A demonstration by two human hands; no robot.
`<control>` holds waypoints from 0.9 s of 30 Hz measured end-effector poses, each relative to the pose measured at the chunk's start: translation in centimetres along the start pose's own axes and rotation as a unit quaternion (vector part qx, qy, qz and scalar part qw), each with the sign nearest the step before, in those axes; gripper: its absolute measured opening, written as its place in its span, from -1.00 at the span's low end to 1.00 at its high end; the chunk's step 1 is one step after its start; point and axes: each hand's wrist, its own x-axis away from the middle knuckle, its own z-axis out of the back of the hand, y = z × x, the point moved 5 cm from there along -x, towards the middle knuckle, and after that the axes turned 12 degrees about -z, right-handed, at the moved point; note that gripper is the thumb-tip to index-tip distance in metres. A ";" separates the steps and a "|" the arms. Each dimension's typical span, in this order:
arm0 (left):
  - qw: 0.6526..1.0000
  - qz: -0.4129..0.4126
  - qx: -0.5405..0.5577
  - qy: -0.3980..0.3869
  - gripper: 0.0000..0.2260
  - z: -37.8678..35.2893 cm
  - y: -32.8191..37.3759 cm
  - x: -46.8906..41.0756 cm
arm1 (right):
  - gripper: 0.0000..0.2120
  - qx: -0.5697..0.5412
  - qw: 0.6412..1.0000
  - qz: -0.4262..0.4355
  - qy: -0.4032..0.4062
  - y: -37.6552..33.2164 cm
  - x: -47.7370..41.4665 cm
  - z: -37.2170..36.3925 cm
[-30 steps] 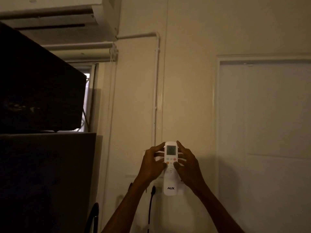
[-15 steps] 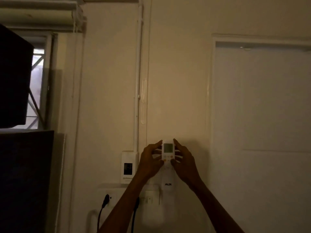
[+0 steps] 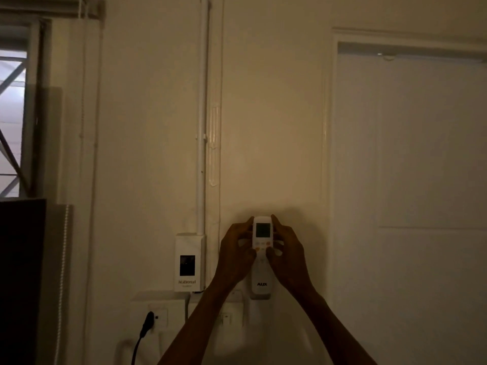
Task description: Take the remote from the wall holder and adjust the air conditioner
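Note:
A white AUX remote [image 3: 261, 234] with a small screen and orange buttons stands upright in front of the wall, held between both hands. My left hand [image 3: 235, 255] grips its left side, thumb on the lower buttons. My right hand [image 3: 286, 255] grips its right side, thumb also on the buttons. The remote's lower end [image 3: 261, 285] overlaps a pale shape on the wall; I cannot tell whether that is the wall holder. The air conditioner is out of view.
A white National box [image 3: 188, 262] with a dark window hangs left of the remote, under a vertical conduit [image 3: 201, 114]. Sockets with a black plug [image 3: 147, 324] sit below. A white door [image 3: 411, 180] is at right, a window [image 3: 13, 106] and dark furniture [image 3: 21, 280] at left.
The view has tilted down and to the right: the air conditioner and dark cabinet left the frame, the sockets and National box came in. Both hands stay on the remote.

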 end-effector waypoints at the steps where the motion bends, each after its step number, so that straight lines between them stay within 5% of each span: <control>1: 1.000 0.000 0.002 0.003 -0.46 0.0 -0.2 0.1 | -0.47 0.001 1.000 0.008 0.000 0.1 0.2 -0.1; 27: 0.998 -0.001 -0.056 -0.030 -0.52 -0.5 -2.0 6.9 | -0.48 0.052 0.997 -0.056 0.007 4.4 5.0 -1.9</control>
